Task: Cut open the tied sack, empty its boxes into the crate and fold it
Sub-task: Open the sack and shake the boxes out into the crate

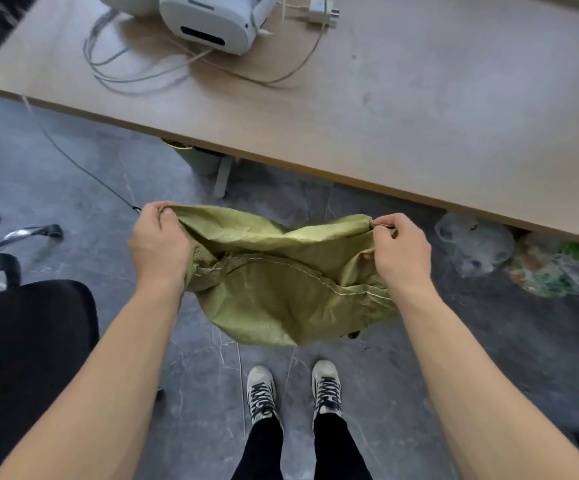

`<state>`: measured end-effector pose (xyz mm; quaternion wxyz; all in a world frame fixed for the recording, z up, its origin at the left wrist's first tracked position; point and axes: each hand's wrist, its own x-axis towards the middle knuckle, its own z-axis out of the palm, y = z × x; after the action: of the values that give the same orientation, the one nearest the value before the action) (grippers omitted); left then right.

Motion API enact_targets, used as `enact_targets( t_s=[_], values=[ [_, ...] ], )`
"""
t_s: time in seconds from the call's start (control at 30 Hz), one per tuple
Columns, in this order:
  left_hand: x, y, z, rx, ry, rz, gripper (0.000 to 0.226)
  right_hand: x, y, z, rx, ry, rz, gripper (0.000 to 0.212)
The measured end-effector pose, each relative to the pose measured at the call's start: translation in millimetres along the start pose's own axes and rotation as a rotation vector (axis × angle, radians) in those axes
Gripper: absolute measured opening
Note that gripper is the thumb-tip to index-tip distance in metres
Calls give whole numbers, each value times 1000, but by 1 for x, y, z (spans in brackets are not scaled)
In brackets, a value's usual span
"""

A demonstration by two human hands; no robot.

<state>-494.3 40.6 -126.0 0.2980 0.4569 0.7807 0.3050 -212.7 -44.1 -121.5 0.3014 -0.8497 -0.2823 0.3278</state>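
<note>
Head view shows a person standing on a dark marbled floor (73, 188), holding a limp olive-green woven sack (281, 271) in the air in front of them, above their two sneakers (295, 389). The left hand (158, 242) pinches the sack's upper left edge between thumb and curled fingers; the right hand (400, 252) grips the upper right edge with fingers curled round the fabric. The sack hangs crumpled between them, a stitched seam running across it. Beyond stands a wooden table (419, 116) carrying a white headset (212, 20), a charger plug (319, 10) and looped cables (135, 69). A black chair (21, 341) sits at left; plastic bags (523, 261) lie under the table edge.
</note>
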Motion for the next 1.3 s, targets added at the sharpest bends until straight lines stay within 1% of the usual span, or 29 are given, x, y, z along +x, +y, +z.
enact_targets(
  t_s=[0.1,0.23,0.33,0.4,0.5,0.57,0.63,0.7,0.8,0.83,0.93,0.97,1.03,1.1,1.13,1.2,1.23,1.3],
  values=[
    [-1,-7,6,34,-62,-68,28,-3,7,11,-50,-80,47,25],
    [2,-4,10,-45,-32,-35,22,0,5,12,55,-13,20,23],
    [-4,-4,15,18,-72,-74,23,-4,0,21,16,-52,51,25],
    [-2,0,12,12,-64,-35,22,-5,-2,22,19,-43,48,25],
    [3,7,6,-71,-3,21,19,0,-6,10,83,33,8,22],
    [1,5,10,-12,-28,1,20,0,-8,11,70,29,21,22],
    [-2,1,15,56,-60,-27,21,-2,-6,16,37,-25,29,24],
    [-2,6,10,22,-23,21,20,-1,-8,12,64,-7,17,23],
    [1,18,-1,-24,65,105,21,4,-14,-1,157,77,-18,20],
    [1,19,0,1,62,104,22,4,-16,-1,154,83,-18,20],
    [-1,22,6,61,-10,78,23,1,-17,4,60,22,-34,19],
    [-1,26,3,51,-4,100,23,1,-18,3,58,29,-45,19],
    [3,35,-4,1,58,160,23,3,-21,-5,106,72,-84,18],
    [4,39,-8,-34,119,148,21,3,-24,-9,127,101,-100,17],
    [4,39,-6,-26,107,116,22,3,-25,-7,99,96,-94,18],
    [0,36,0,44,35,49,26,2,-26,0,34,30,-57,20],
    [-3,37,-1,53,30,51,26,0,-27,0,22,3,-42,20],
    [-3,48,-10,6,64,115,22,1,-33,-8,72,35,-64,19]
  ],
)
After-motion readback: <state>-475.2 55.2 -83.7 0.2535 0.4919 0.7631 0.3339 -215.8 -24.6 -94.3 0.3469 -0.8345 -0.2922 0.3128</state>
